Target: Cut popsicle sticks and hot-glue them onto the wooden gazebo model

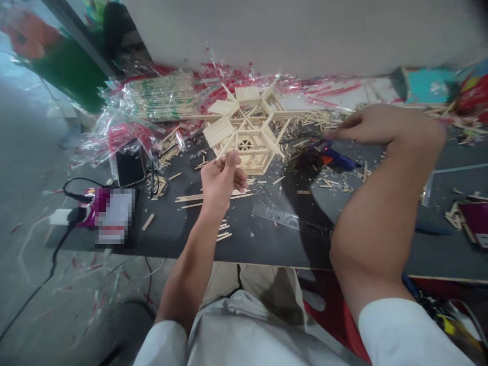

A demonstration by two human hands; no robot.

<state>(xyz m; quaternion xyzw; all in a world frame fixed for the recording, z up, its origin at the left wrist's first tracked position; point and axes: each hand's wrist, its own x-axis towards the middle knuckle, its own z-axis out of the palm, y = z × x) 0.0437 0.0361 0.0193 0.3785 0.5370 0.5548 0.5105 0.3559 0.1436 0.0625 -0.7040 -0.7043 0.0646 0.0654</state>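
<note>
A hexagonal model made of wooden sticks (247,157), with ribbed panels round its rim and a small spoked wheel in it, stands in the middle of the table. My left hand (220,180) is closed at its near left edge, thumb and fingers gripping the frame. Over on the right, my right hand (375,124) reaches across the stick scraps with its fingers pinched together; whatever is between them is too small to make out. Just below those fingers lies a blue glue gun (339,156) with an orange part.
A clear ruler (290,219) and loose sticks (194,198) lie in front of the model. Plastic-wrapped stick bundles (163,94) are at the back left. Phones (130,165) and a purple power strip (87,208) with cables occupy the left end of the dark table (267,249).
</note>
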